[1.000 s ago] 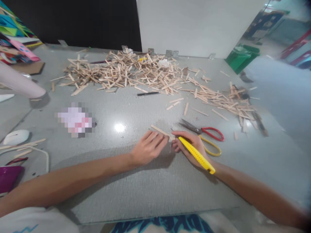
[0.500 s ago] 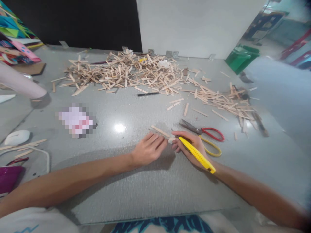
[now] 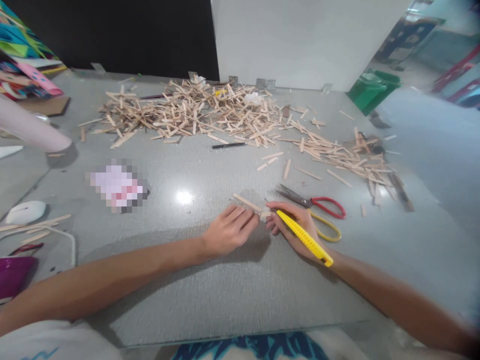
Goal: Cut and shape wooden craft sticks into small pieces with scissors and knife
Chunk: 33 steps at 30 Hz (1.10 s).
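Note:
My right hand (image 3: 292, 225) is closed around a yellow box cutter (image 3: 304, 237), its handle slanting back toward my wrist. Between my two hands a short wooden stick piece (image 3: 264, 214) shows, its left end under the fingers of my left hand (image 3: 230, 227). That hand is closed, fingers curled in a pinch, and touches the small piece. A longer wooden stick (image 3: 246, 202) lies on the table just beyond the fingertips. The cutter's blade tip is hidden by my right fingers. Scissors (image 3: 311, 202) with one red and one yellow handle lie beside my right hand.
A heap of wooden sticks (image 3: 180, 117) spreads along the back of the table, trailing right. A black pen (image 3: 228, 145) lies before it. At left are a white mouse (image 3: 26, 212), a cable (image 3: 74, 245) and a pale roll (image 3: 33, 125). A green bin (image 3: 373, 92) stands beyond the table.
Almost nothing differs; both hands, the box cutter and the sticks keep nearly the same places.

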### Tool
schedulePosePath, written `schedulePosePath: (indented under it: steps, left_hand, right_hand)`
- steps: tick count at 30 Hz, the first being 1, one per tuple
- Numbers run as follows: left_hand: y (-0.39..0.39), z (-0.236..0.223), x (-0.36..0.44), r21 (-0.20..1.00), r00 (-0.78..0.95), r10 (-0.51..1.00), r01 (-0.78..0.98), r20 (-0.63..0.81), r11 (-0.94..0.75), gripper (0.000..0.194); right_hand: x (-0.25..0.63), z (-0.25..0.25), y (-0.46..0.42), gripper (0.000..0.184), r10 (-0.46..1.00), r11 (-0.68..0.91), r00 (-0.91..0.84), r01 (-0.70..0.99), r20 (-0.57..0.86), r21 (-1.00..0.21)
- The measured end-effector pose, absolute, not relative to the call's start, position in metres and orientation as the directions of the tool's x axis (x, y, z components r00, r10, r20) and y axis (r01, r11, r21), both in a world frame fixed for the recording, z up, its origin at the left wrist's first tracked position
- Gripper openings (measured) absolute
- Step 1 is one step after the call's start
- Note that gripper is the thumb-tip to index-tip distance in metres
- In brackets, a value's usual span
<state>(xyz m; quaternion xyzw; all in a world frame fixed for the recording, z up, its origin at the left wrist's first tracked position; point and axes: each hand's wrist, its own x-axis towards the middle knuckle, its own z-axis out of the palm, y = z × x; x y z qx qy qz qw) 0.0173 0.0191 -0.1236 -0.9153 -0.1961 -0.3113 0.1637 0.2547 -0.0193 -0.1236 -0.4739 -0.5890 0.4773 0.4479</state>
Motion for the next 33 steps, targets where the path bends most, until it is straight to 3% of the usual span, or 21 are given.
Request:
schedulePosePath:
  steps: [4,8,10,13,15,28,33]
  left_hand:
    - [0.02,-0.126,0.017,-0.057,0.723,0.343,0.467,0.599,-0.883,0.025]
    - [0.021,-0.119,0.021,0.139,0.687,0.482,0.493,0.544,-0.859,0.021]
    - [0.021,-0.112,0.023,0.329,0.653,0.603,0.506,0.457,-0.798,0.02]
    - [0.022,-0.1,0.024,0.671,0.606,0.772,0.494,0.191,-0.554,0.025]
    - [0.022,-0.096,0.024,0.755,0.602,0.793,0.476,0.094,-0.451,0.026]
    - [0.022,-0.088,0.022,0.719,0.669,0.737,0.468,0.092,-0.514,0.025]
    - [0.025,-0.093,0.017,0.636,0.732,0.668,0.456,0.13,-0.623,0.026]
  right_hand:
    - [0.255,-0.125,-0.019,0.037,0.988,0.092,-0.135,0.129,0.075,-0.987]
    - [0.256,-0.124,-0.019,0.037,0.987,0.102,-0.14,0.154,0.08,-0.983]
    - [0.256,-0.124,-0.02,0.036,0.985,0.11,-0.148,0.158,0.087,-0.981]
    - [0.256,-0.123,-0.02,0.033,0.981,0.127,-0.165,0.153,0.102,-0.98]
    - [0.256,-0.123,-0.02,0.032,0.978,0.131,-0.182,0.156,0.102,-0.979]
    - [0.256,-0.12,-0.02,0.032,0.972,0.135,-0.217,0.187,0.093,-0.973]
    - [0.254,-0.116,-0.02,0.031,0.971,0.132,-0.225,0.21,0.084,-0.969]
